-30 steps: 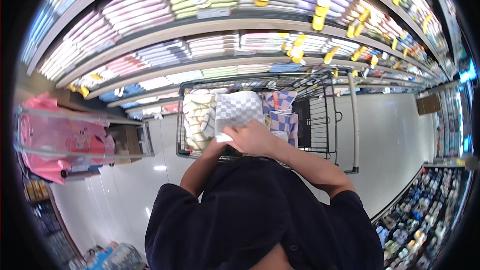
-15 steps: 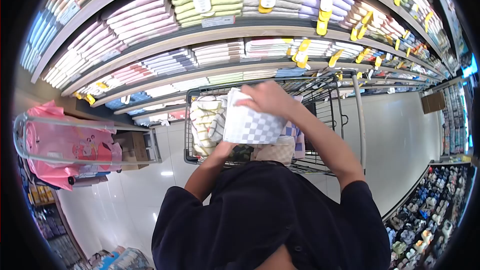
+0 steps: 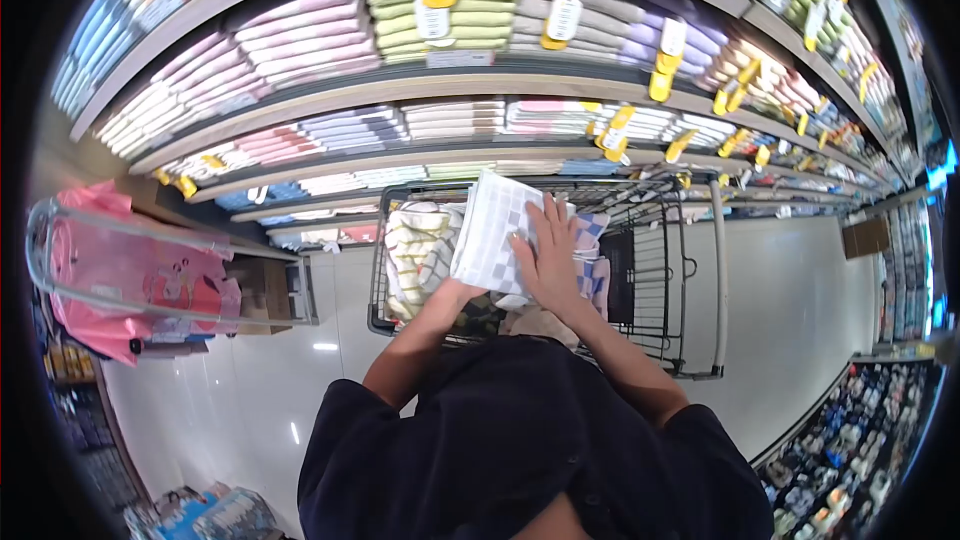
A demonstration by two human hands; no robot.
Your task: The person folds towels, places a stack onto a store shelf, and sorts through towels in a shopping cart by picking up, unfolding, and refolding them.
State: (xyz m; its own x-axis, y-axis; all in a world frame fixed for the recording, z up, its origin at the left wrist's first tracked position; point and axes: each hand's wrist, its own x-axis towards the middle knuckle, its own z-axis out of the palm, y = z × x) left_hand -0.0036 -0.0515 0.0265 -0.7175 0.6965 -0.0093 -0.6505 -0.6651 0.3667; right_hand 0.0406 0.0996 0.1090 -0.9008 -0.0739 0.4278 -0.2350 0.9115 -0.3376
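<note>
Left hand at near edge of folded checkered cloth, its grip unclear (fingers apparently underneath), right hand flat on top with fingers spread, cloth above cart, beside yellow-striped cloth, stacked shelves beyond.

The fingers of the left hand are hidden under the white folded cloth with grey-blue checks, and the right hand covers a part of its pattern. The near side of the black wire cart is partly hidden behind the dark navy shirt, which the lower edge cuts off. The print on the yellow-and-white shelf tags is too small and blurred to be read.
</note>
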